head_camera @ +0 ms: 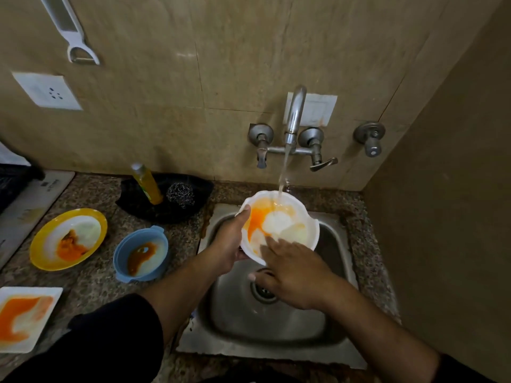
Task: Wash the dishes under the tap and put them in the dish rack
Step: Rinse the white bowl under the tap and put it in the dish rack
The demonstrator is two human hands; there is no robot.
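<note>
Left hand (231, 239) grips the white scalloped bowl (293, 225) by its 9 o'clock rim. Right hand (293, 275), fingers flat, rubs inside under the running steel tap (294, 117). Early stage, I judge: at 9 o'clock on the table (91, 277), the yellow round plate (40, 244), blue handled bowl (119, 250) and white square plate (33, 337) lie soiled.

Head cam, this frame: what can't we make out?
Head view only:
- Cropped at the left edge, too dark to identify: dark object, maybe the dish rack.
- Half covered by the right hand: drain.
- Under the white bowl: most fingers of the left hand.
- Cut by the left edge: square plate.
- Blurred: label on the yellow bottle.
</note>
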